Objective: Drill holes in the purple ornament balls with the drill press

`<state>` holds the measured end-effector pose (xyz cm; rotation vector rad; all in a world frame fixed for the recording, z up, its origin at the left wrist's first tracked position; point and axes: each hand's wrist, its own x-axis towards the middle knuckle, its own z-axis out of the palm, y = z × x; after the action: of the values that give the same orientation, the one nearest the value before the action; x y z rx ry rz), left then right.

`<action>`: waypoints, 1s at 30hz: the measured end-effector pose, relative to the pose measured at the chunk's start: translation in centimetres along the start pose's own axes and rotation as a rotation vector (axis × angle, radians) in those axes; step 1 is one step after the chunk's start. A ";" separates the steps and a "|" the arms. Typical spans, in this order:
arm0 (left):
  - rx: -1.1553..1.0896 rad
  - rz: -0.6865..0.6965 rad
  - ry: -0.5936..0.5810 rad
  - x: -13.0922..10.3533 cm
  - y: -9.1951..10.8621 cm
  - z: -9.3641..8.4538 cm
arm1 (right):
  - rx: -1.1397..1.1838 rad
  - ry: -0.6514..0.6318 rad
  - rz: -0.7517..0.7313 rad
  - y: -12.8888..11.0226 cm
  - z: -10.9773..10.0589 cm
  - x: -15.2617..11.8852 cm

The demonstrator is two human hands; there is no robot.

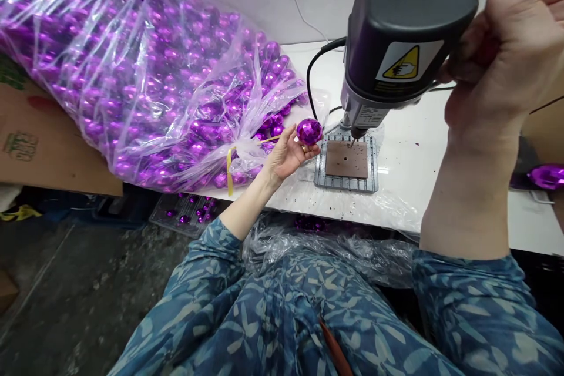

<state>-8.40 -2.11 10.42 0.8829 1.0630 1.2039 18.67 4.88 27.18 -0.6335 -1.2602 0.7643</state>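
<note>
In my left hand [288, 153], palm up, a shiny purple faceted ball [309, 131] sits between thumb and fingertips, just left of the drill bit [353, 142]. The black bench drill press [408, 17] stands upright, its bit over a brown board [339, 165] with a small hole. That board lies on a grey slotted base plate [324, 171]. My right hand [515, 47] is raised at the right side of the motor housing, fingers curled; what they grip is hidden.
A large clear bag of purple balls [167, 82], tied with a yellow strip [230, 170], covers the left of the white table [405, 176]. A cardboard box [53, 141] stands below it. Crumpled clear plastic [282, 244] lies over my lap. Dark shavings dot the table.
</note>
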 end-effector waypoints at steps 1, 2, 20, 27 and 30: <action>-0.015 -0.028 -0.008 -0.1 -0.2 0.1 | 0.000 -0.006 0.013 0.0 -0.2 0.2; -0.027 -0.049 -0.017 -0.2 -0.4 0.2 | 0.004 -0.010 0.026 0.1 -0.3 0.5; -0.037 -0.157 -0.137 -0.1 -4.7 3.5 | 0.018 -0.078 0.062 1.5 -0.1 1.9; 0.022 0.021 -0.028 2.0 -6.9 4.6 | 0.019 -0.078 0.028 2.1 -0.3 2.1; 0.097 0.065 -0.041 2.8 -7.7 4.1 | 0.055 -0.062 -0.010 2.5 -0.3 2.2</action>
<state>-2.21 -0.58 3.83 1.0199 1.0733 1.1910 18.88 8.16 26.49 -0.5623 -1.2937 0.8127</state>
